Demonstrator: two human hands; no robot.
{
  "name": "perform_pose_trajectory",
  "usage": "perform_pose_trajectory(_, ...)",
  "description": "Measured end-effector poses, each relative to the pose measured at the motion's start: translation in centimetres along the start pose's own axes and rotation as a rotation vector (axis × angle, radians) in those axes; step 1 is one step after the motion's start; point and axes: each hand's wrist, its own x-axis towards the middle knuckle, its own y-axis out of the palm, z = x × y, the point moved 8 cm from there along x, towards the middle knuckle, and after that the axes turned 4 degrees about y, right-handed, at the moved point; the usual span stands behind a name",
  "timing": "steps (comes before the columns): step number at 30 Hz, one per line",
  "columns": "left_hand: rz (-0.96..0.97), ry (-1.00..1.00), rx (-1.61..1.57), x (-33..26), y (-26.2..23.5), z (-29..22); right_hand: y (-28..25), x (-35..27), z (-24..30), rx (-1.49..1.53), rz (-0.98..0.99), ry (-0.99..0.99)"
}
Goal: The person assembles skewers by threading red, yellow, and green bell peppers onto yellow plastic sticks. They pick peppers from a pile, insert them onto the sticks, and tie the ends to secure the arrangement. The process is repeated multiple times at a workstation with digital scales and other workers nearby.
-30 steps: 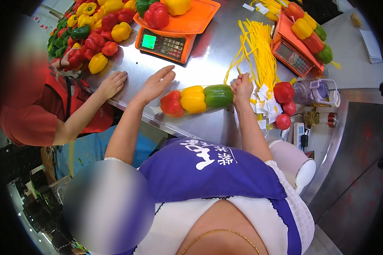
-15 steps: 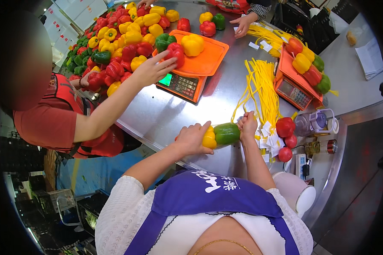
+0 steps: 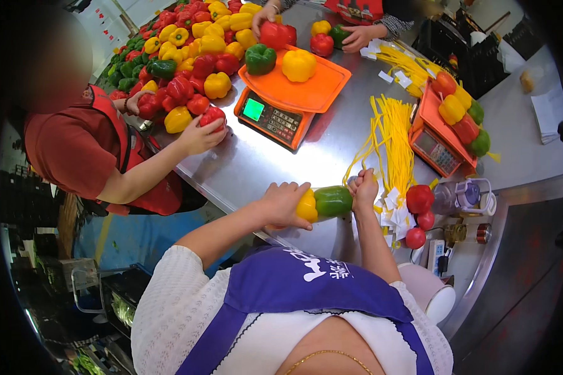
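Observation:
My left hand (image 3: 286,205) is wrapped round a yellow bell pepper (image 3: 306,206), above the near edge of the metal table. A green bell pepper (image 3: 333,202) lies end to end with it, pointing right. At the green pepper's right end, my right hand (image 3: 363,189) is closed in a pinch; what lies between its fingers is hidden. Just beyond that hand hangs a thin yellow strip, part of a bundle of yellow strips (image 3: 395,140). White tags (image 3: 394,212) are heaped at the bundle's near end, right of my right hand.
An orange scale (image 3: 322,81) carries a green and a yellow pepper. A co-worker's hand (image 3: 204,134) grips a red pepper by the pepper pile (image 3: 187,59); across the table, another person's hand (image 3: 266,19) holds one. A second scale (image 3: 435,150) bears several peppers. Tomatoes (image 3: 415,237) and a bottle (image 3: 460,195) stand right.
The left co-worker's hand has drawn back from the scale to the pile, and the red pepper is off the tray. Across the table, a hand brings another red pepper near. My hands barely moved.

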Motion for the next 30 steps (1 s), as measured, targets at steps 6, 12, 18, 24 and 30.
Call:
perform_pose_trajectory(6, -0.460, 0.396, -0.241, 0.4, -6.3, -4.7, 4.9, -5.3, 4.1, 0.216, 0.217, 0.042)
perform_pose_trajectory(12, -0.432, 0.460, -0.537, 0.3, -11.7, -10.3, 15.7, -14.6, 11.1, 0.120, 0.645, -0.175)
perform_pose_trajectory(18, -0.265, 0.440, -0.648, 0.1, -10.5, -10.1, 16.4, -17.5, 11.9, -0.073, 0.706, -0.314)
perform_pose_trajectory(24, -0.472, 0.515, -0.756, -1.5, -9.3, -8.9, 17.1, -20.9, 12.3, -0.487, 0.767, -0.680)
perform_pose_trajectory(30, -0.528, 0.449, -0.733, -2.7, -9.8, -8.6, 17.8, -23.1, 12.6, -0.641, 0.757, -0.916)
